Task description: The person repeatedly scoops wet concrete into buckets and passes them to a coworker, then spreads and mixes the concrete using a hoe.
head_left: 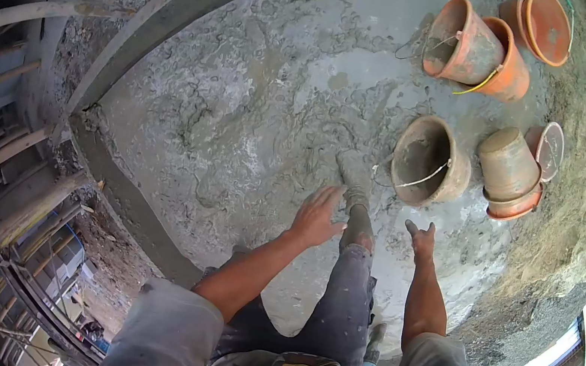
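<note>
Nearest us we see the grey shirt (170,324) of the person, with a yellow and black print on its front, and below it the dark, splattered trousers (337,296). Both forearms reach forward over wet grey cement (245,100). The left hand (320,216) is wide, fingers stretched out and thumb apart, beside the person's mud-coated lower leg (359,229); we see its palm side turned down. The right hand (421,242) is bare of any load too, its thumb and a finger set apart and their tips coated grey.

Just beyond the right hand, and apart from it, we find the grey-smeared bucket (454,169) on the cement, its mouth facing left and its wire handle across the opening. To its right we see an upturned bucket (510,161), with an orange-red rim showing at its base and a paler bucket (550,152) just beside it. Rough soil (547,255) lies farther right. Wooden poles (49,12) stretch beyond a concrete kerb (119,55) on the left. At the far right we make out a smeared orange bucket (479,52) against another orange bucket (515,68) with a yellow handle, and past them some nested buckets (547,31).
</note>
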Motion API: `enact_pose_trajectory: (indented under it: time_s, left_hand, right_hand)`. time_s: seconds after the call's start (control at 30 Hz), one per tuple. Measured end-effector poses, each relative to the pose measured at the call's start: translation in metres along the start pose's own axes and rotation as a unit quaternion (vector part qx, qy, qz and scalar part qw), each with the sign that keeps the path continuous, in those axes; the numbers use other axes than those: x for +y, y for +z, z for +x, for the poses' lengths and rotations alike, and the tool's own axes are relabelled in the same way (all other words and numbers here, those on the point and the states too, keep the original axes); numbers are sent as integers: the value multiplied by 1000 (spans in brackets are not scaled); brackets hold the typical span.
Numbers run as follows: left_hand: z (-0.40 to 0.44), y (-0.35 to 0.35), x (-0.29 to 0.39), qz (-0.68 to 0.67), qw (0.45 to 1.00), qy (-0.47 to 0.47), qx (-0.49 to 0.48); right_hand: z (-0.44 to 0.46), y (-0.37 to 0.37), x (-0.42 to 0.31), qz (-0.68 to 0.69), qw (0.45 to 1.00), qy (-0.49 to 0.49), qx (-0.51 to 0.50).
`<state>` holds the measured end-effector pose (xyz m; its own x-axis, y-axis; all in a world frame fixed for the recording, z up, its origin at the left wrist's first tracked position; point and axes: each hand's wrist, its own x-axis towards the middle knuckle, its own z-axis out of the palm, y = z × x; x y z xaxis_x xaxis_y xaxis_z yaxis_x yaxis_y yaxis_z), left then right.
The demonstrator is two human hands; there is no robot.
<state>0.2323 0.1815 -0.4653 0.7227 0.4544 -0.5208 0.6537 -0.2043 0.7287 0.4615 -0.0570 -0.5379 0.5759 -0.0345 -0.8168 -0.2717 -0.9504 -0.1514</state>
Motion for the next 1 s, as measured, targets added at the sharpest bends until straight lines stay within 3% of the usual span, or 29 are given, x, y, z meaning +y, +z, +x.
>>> enact_pose_trajectory:
  time_s: [0.07, 0.13, 0.2, 0.27, 0.3, 0.33, 0.5, 0.6, 0.67, 0.73, 0.77, 0.83, 0.9, 1.0]
  left_hand:
    - [83, 68, -20, -18, 999, -35, 5]
    - [137, 124, -24, 8, 1000, 7, 6]
    - [166, 145, -21, -53, 976, 43, -209]
    - [167, 138, -23, -48, 969, -28, -242]
    - [169, 129, -20, -47, 965, -57, -253]
    - [169, 117, -25, -99, 983, -58, -147]
    - [170, -7, -58, -136, 990, -40, 19]
    - [179, -58, -84, -234, 965, -77, 92]
    - [179, -111, -92, -301, 931, -137, 151]
    - [190, -134, -145, -309, 904, -72, 287]
    - [192, -145, -171, -364, 873, -100, 309]
    - [191, -160, -224, -455, 818, -121, 331]
    - [182, -165, -275, -532, 774, -108, 327]
    - [140, -173, -287, -494, 824, -42, 274]
  right_hand:
    - [39, 28, 19, 42, 999, 32, -5]
    - [70, 51, 16, 146, 989, 21, 0]
    - [91, 75, 9, 326, 945, 0, -29]
    - [108, 88, 8, 397, 914, 78, -5]
    - [116, 91, 4, 431, 896, 109, 10]
    - [115, 98, 0, 467, 881, 75, 24]
    - [35, 131, -114, 416, 909, -4, 3]
    - [43, 174, -182, 350, 921, -166, 50]
    - [14, 187, -262, 335, 913, -233, 30]
    - [21, 224, -313, 234, 910, -334, 79]
    - [25, 243, -339, 185, 900, -379, 111]
    - [41, 286, -377, 45, 817, -549, 169]
    - [-19, 300, -411, -39, 903, -418, 93]
    - [-25, 334, -386, -76, 890, -429, 132]
